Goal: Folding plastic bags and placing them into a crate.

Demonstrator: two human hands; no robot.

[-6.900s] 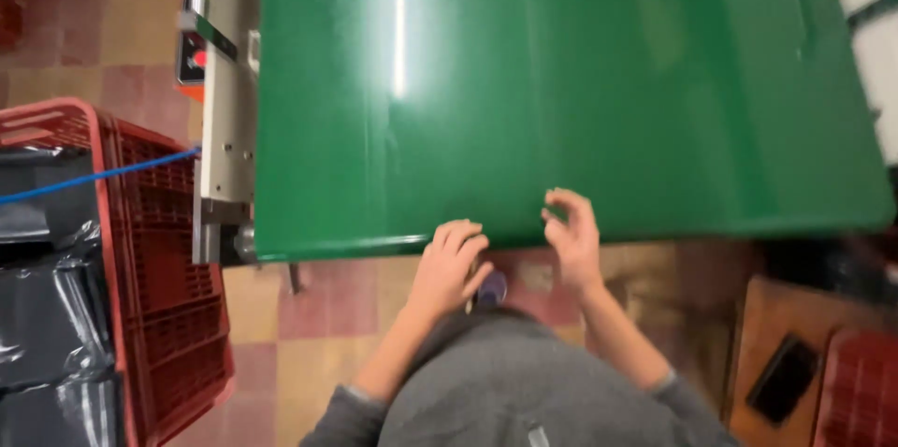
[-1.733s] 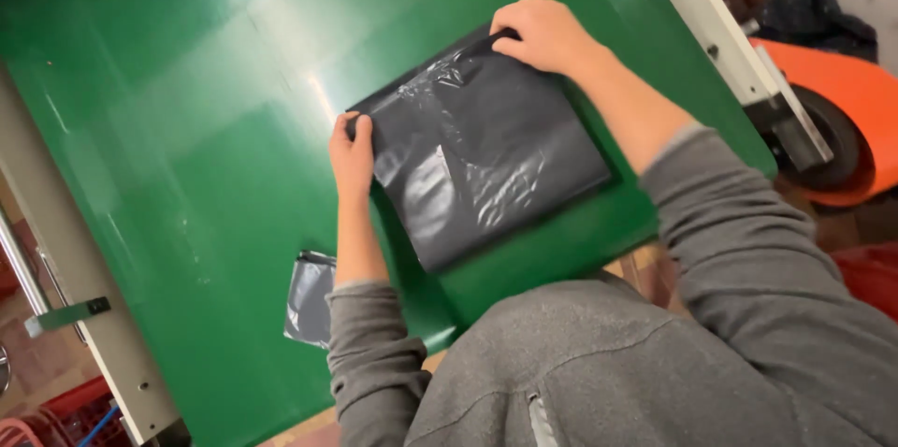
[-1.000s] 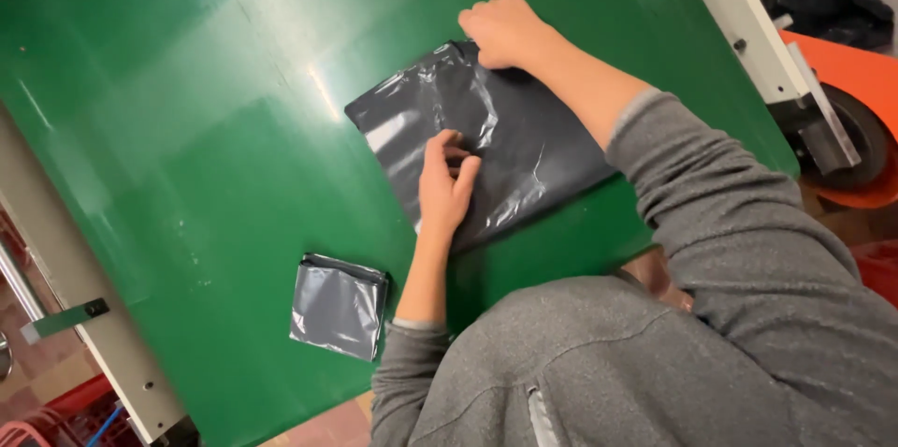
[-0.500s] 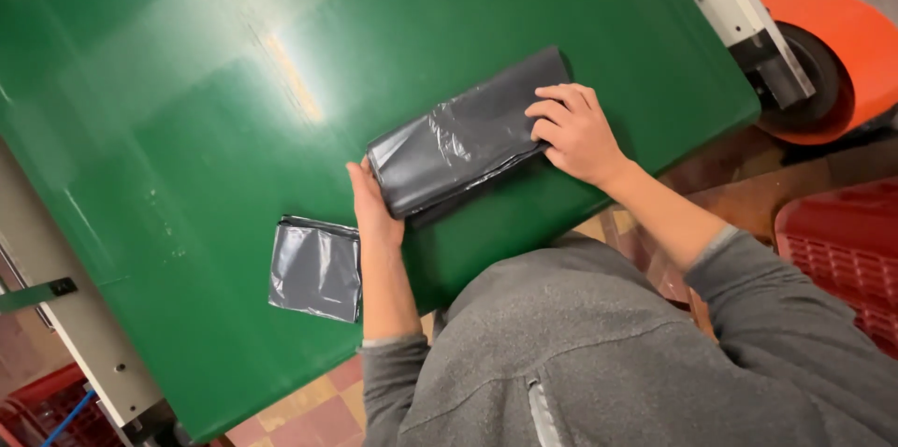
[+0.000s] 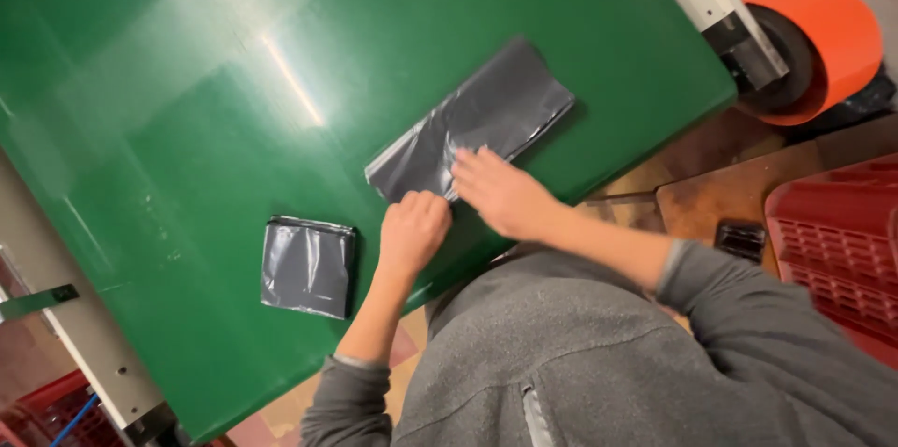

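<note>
Grey plastic bag (image 5: 477, 124), folded into a long strip, lies flat on the green worktop (image 5: 187, 129) near its front edge, close to the person. Long axis runs diagonally in the head view: one end low and left by the hands, the other high and right, pointing toward the worktop's right corner and the orange roll (image 5: 823, 26) beyond it. Far end is squared off and matt; near end is glossy and creased. Right hand (image 5: 500, 194) lies palm down on the near part of the strip, fingers stretched out and close together, pressing flat, not gripping. Left hand (image 5: 412, 232) sits just beside it at the strip's lower left end, fingers curled in toward the palm; it touches the bag's edge, but whether it pinches the plastic I cannot tell. Left of that hand, apart from the strip, lies a small folded bag (image 5: 307, 266), already a square packet. Grey sleeves (image 5: 730, 316) fill the bottom of the view. Red crate (image 5: 837, 251) on the floor at right.
</note>
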